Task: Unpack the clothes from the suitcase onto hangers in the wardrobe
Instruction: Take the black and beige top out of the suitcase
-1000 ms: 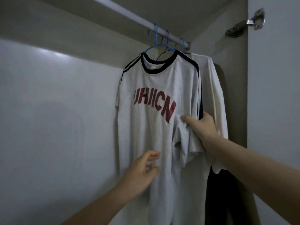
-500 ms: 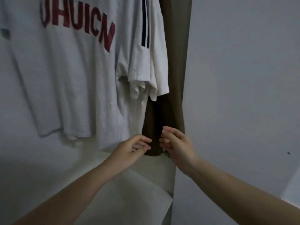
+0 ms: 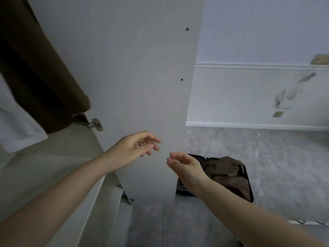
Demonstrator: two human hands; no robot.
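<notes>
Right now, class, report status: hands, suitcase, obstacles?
Left hand, right hand open, empty. Open black suitcase on floor, brown clothes inside. White wardrobe door partly hides it.

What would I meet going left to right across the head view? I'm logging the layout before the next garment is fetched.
White garment → brown garment → door hinge → left hand → right hand → open suitcase holding brown clothes.

**A bedroom at home**

An open wardrobe door stands in the middle, its hinge at the left edge. Left of the door hang a brown garment and a white one. Right of it, an open suitcase of clothes lies on the marbled floor.
</notes>
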